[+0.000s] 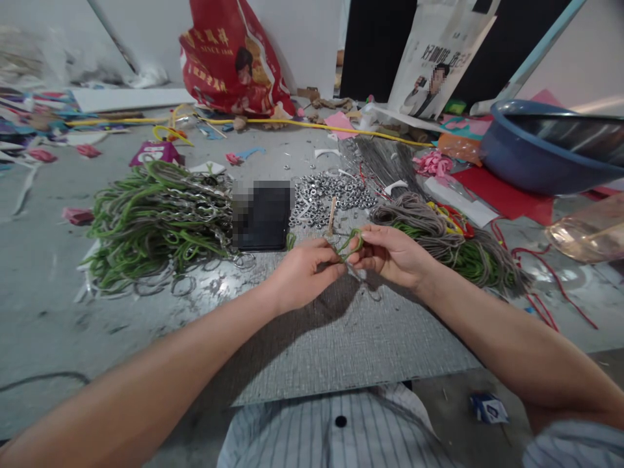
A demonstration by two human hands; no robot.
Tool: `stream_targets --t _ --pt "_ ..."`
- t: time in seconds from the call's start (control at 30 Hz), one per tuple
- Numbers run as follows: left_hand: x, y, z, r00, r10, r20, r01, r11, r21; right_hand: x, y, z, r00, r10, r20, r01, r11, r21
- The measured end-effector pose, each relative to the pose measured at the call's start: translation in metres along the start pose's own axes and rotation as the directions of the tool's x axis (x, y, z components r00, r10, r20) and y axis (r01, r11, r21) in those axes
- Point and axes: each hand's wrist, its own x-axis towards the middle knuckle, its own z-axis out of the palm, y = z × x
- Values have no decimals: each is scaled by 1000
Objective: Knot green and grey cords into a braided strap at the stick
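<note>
Between my two hands runs a green cord [351, 242], bent into a small loop near the fingertips. My left hand [308, 270] is closed, thumb and fingers pinching the cord from the left. My right hand [390, 255] pinches it from the right. A grey strand hangs below the fingers. Just beyond the hands lies a spread of small metal nuts [316, 198], with a thin wooden stick [332, 216] standing among them. On the left rests a pile of green and grey braided cords [146, 221]. To the right is a bundle of grey and green cords [414, 218].
A black phone-like slab [266, 218] lies left of the nuts. Behind stand a red bag [234, 58] and a white paper bag [439, 58]. A blue basin [531, 156] is at the right, near red cords [550, 270]. A yellow cable [302, 125] crosses the back.
</note>
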Motion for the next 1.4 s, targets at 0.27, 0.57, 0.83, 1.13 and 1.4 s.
stream_targets --t 0.27,0.57,0.83,1.13,1.4 --pt "-1 4 -11 865 -371 337 501 633 -591 2 0 0 979 -77 -187 67 996 -58" --pt "0 2 -14 795 -378 475 602 388 -698 -10 13 13 849 -517 112 412 513 -753" --pt "1 2 -11 787 -412 459 611 419 -672 -7 17 9 797 -443 410 450 -16 -893" --pt "0 3 -11 792 -448 414 603 469 -646 -7 17 3 770 -451 451 446 -125 -886" --pt "-1 8 -12 823 -439 361 562 539 -627 -7 18 1 732 -458 504 466 -203 -861"
